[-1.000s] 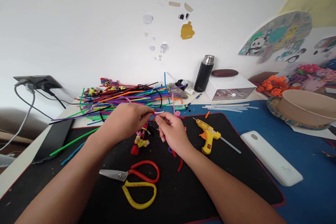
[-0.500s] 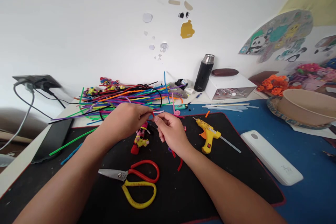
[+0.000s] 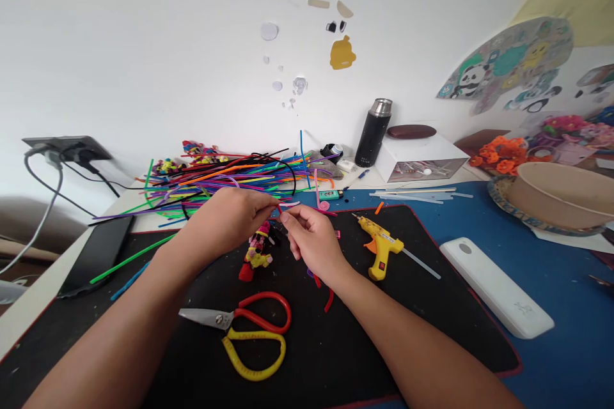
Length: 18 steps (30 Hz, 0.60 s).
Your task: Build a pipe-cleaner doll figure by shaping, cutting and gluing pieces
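My left hand (image 3: 242,211) and my right hand (image 3: 309,230) meet above the black mat, fingertips almost touching. Both pinch a short piece of red pipe cleaner (image 3: 280,209), mostly hidden by the fingers. Just below them a small figure (image 3: 259,249) of pink, yellow and red pipe cleaner lies on the mat. Scissors (image 3: 240,326) with one red and one yellow handle lie partly spread nearer to me. Short red pipe cleaner scraps (image 3: 329,300) rest beside my right wrist.
A heap of coloured pipe cleaners (image 3: 230,172) lies along the wall. Right of my hands are a yellow glue gun (image 3: 381,246) with a glue stick in it, a white oblong device (image 3: 496,287) and a round bowl (image 3: 566,195). A black flask (image 3: 373,133) stands behind; a phone (image 3: 96,255) lies left.
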### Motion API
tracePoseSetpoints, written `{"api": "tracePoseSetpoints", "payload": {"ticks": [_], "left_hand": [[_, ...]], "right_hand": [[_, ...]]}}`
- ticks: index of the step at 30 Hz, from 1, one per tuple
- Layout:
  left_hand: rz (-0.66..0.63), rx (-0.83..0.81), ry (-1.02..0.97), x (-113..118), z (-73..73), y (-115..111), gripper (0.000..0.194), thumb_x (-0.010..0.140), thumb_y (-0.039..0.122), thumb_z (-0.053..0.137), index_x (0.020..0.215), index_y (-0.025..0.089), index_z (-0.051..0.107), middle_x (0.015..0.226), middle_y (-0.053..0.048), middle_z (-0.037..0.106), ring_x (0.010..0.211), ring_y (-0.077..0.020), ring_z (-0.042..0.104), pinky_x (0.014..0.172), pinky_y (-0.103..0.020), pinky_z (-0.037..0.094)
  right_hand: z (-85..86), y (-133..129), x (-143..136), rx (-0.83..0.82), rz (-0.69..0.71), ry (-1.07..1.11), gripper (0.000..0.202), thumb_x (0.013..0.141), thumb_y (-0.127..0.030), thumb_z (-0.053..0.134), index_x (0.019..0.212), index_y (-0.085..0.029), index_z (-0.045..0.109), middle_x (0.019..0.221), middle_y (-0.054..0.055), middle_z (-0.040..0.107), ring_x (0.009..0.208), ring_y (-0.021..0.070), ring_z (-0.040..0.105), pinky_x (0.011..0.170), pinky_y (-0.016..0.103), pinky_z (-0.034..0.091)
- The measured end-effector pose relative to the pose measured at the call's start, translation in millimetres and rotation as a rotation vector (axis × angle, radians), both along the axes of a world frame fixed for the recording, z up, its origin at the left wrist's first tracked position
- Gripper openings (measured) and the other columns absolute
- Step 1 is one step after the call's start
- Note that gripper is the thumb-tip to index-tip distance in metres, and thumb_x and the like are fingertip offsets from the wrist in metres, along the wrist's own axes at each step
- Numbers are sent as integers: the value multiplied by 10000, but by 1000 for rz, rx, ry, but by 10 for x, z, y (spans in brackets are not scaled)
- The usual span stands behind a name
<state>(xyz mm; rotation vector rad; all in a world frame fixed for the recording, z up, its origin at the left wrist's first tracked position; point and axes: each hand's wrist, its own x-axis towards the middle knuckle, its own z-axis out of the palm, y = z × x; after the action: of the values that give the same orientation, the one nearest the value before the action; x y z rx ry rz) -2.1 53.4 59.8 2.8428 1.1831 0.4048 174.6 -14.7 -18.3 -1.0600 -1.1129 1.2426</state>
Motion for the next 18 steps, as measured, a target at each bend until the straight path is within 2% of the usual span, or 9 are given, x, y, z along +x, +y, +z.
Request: {"api": "tracePoseSetpoints", "payload": {"ticks": [5, 9, 11, 13, 18], "left_hand": [[33, -107, 10, 14, 45, 3, 367, 1000, 400, 535, 1053, 269, 874, 1004, -76, 879, 847, -275, 800, 726, -306, 523], [55, -304, -90, -20, 86, 47, 392, 968, 468, 579, 1172, 268, 848, 1031, -38, 876, 919, -279, 798, 798, -308, 548], [61, -407, -152, -42, 89, 73, 414, 976, 499, 570, 1186, 255, 830, 1016, -34, 869, 896, -263, 794, 774, -295, 556], [61, -471, -199, -52, 82, 89, 414, 988, 518, 555, 1150, 243, 817, 974, -33, 855, 850, -245, 785, 730, -284, 555], [41, -504, -249, -30, 71, 88, 405, 983, 568, 581, 934, 213, 772, 815, -26, 798, 742, -213, 736, 684, -278, 539]], "right_hand": [[13, 3, 10, -4, -5, -8, 323, 958, -532, 662, 901, -214, 642, 501, -97, 501, 384, 103, 434, 421, 236, 340], [39, 6, 27, 13, -17, -22, 345, 955, -551, 661, 904, -210, 652, 497, -95, 507, 380, 103, 442, 427, 238, 342], [48, 4, 31, 19, -23, -24, 336, 957, -539, 658, 909, -206, 656, 497, -96, 506, 380, 100, 438, 428, 236, 342], [47, 3, 29, 15, -19, -21, 324, 957, -525, 655, 912, -204, 660, 497, -97, 503, 379, 99, 433, 423, 235, 341], [23, 11, 17, 8, -19, -13, 327, 950, -527, 659, 913, -202, 665, 506, -98, 503, 378, 97, 431, 413, 234, 346]]}}
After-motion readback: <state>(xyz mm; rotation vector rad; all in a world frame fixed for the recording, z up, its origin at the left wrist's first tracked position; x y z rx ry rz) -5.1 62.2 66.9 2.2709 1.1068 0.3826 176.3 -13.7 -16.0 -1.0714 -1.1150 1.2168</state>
